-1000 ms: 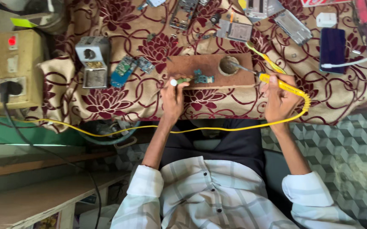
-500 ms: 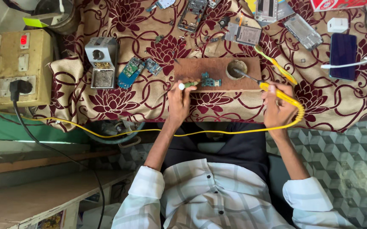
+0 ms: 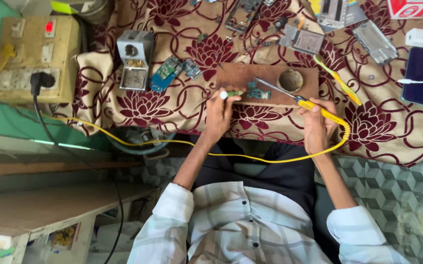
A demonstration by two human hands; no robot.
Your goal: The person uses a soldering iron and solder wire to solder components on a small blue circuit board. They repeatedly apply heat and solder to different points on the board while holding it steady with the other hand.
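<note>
Soldering is under way, not finished: right hand (image 3: 317, 128) grips the iron (image 3: 314, 106), tip at the board (image 3: 257, 92); left hand (image 3: 220, 108) fingers pinch a green tool (image 3: 232, 94) beside it.

Beige switchboard (image 3: 25, 58), dark blue phone (image 3: 421, 76)

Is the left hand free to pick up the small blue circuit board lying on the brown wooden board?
Probably yes: the left hand rests right beside the small blue circuit board, nothing between them, though its fingers already pinch a small green-and-white tool.

board (image 3: 238, 78) left half bare | flux tin (image 3: 290, 80) blocks right (parts crowd beyond)
</note>
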